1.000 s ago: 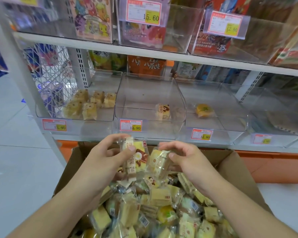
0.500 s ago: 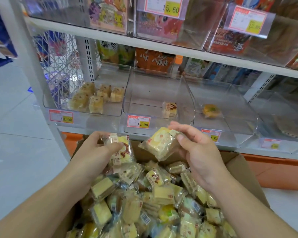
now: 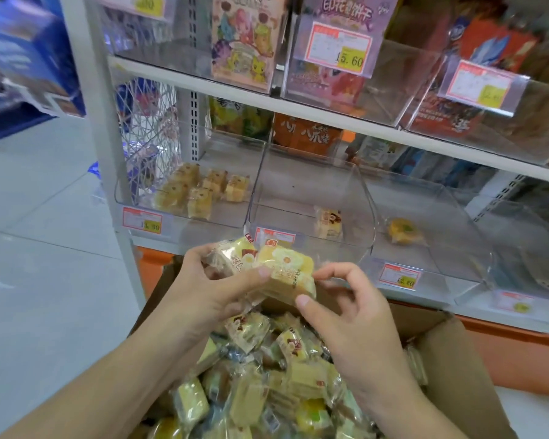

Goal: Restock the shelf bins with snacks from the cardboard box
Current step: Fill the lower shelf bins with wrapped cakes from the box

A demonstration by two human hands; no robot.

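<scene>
Snack packets (image 3: 268, 267) are gripped together by the left hand (image 3: 216, 289) and pinched at the wrapper by the right hand (image 3: 346, 308) above the cardboard box (image 3: 450, 353); they should be sorted by kind, then dropped into the matching bin (image 3: 311, 201).

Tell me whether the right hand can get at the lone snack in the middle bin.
Probably yes: the middle bin is open on top, and the lone snack lies uncovered just beyond the right hand, though its fingers pinch a packet.

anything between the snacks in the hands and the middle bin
Nothing visible blocks the way. The wrapped snacks, held by the left hand and right hand, sit just before the middle bin's low front lip, open above.
</scene>
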